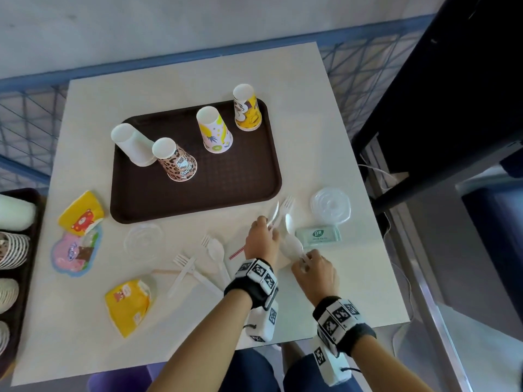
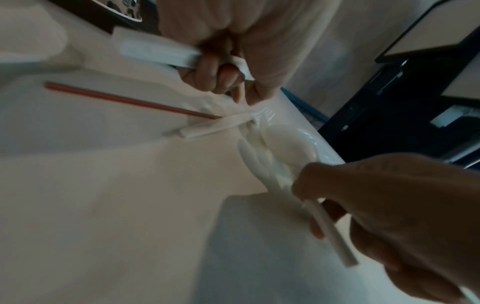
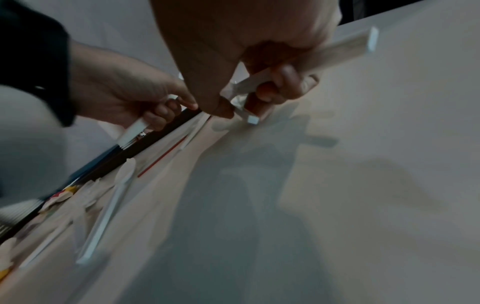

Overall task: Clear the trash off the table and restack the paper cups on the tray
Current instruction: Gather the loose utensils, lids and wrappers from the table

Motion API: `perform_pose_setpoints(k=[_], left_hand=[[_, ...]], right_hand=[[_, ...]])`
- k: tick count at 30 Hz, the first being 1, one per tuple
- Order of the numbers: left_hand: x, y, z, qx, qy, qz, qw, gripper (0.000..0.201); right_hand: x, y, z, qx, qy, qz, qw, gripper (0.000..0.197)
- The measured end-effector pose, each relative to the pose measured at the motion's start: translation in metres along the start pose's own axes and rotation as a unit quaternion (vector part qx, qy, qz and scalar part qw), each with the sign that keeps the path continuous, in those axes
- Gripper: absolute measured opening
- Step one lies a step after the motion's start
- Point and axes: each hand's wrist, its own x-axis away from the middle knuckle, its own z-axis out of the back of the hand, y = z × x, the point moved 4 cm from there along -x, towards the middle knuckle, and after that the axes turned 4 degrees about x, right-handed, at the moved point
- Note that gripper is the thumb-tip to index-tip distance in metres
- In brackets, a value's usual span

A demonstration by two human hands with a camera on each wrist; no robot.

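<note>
White plastic cutlery in both hands, over the near right part of the table (image 1: 305, 114). Left hand (image 1: 261, 240) fingers curled round the handles of a fork and knife bundle (image 1: 280, 212), tines pointing away toward the tray; left wrist view shows the curled fingers (image 2: 215, 76) clamped on the white handles. Right hand (image 1: 315, 271) pinches spoon handles, thumb and fingertips tight on them, the held spoons (image 1: 291, 243) pointing up toward the left hand; in the right wrist view the fingers (image 3: 283, 82) wrap white handles too.

Brown tray (image 1: 254, 182) sits mid table with four upside-down cups on it: plain white cup (image 1: 133, 144) at the left, leopard cup (image 1: 175, 159) touching it, fruit-print cup (image 1: 213, 130) in the middle, yellow cup stack (image 1: 246, 107) at the far right corner.

Trash on the table: loose forks and spoon (image 1: 198, 264) near the left wrist, red striped straw (image 1: 236, 253) just beside the left hand, clear lid (image 1: 330, 206) and green wipes pack (image 1: 318, 234) to the right, second clear lid (image 1: 144, 241) in front of the tray, flattened yellow cup (image 1: 82, 212), pink wrapper (image 1: 75, 253), another squashed yellow cup (image 1: 128, 302) near the front edge
</note>
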Motion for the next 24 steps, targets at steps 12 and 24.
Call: perform_pose_setpoints(k=[12,24], left_hand=[[0.001,-0.011,0.0,-0.001,-0.024,0.01,1.0,0.031],[0.072,-0.14,0.068,0.142,0.14,0.206,0.958,0.023]], right_hand=[[0.007,-0.007,0.002,-0.064,-0.056,0.036,0.996,0.01],[0.023,-0.08,-0.046,-0.111,-0.11,0.12,0.98,0.03]])
